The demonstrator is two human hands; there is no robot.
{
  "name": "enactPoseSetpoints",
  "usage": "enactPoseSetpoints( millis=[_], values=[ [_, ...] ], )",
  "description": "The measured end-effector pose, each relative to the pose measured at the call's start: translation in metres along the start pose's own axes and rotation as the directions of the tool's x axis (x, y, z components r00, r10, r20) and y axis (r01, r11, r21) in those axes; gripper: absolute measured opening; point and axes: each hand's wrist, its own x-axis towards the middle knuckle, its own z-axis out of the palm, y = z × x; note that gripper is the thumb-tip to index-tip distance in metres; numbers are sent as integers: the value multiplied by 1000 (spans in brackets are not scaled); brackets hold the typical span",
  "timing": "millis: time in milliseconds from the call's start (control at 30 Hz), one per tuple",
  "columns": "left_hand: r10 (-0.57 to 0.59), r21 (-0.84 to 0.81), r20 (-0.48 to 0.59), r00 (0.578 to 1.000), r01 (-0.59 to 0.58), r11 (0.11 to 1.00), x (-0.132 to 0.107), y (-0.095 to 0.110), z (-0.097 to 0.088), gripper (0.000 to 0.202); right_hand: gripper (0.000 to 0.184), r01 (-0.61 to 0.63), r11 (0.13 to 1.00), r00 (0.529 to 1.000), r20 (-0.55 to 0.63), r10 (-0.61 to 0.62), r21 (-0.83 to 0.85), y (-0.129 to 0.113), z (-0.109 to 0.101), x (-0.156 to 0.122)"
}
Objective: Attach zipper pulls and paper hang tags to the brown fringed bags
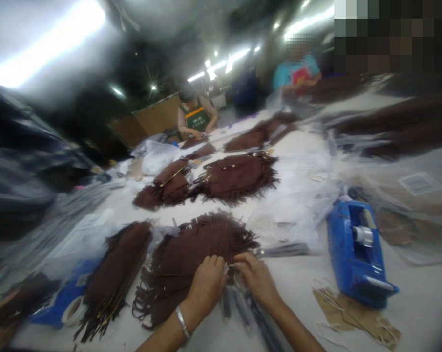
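Observation:
A brown fringed bag (197, 247) with a thin gold-coloured line across it lies flat on the white table in front of me. Over its lower right part, my left hand (208, 281) is closed, its fingers curled in a pinch. Close beside it, my right hand (255, 278) also pinches, fingertips pointing toward the left ones. Something small and shiny shows between the two hands, too blurred to name. Dark grey strips (242, 308) lie below and between my hands. Left of this bag is a narrower brown fringed piece (120, 269).
A blue tape dispenser (356, 254) stands at right, with brown card tags (352, 313) on white cords before it. Another blue dispenser (65, 298) is at left, near a co-worker's arm (4, 310). More brown fringed bags (235, 176) and clear plastic (297, 190) lie beyond. Two people work farther back.

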Motion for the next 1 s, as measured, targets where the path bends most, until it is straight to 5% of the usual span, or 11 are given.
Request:
enactPoseSetpoints(
  millis=[367, 1000],
  values=[
    [-17, -259, 30, 999, 24, 966, -3, -17, -5, 8, 25, 208, 959, 977, -4, -213, -193, 1, 2, 4],
    [123, -202, 47, 991, -111, 973, -15, -19, -8, 11, 22, 119, 993, 989, 88, -119, 1, -11, -2, 5]
  ],
)
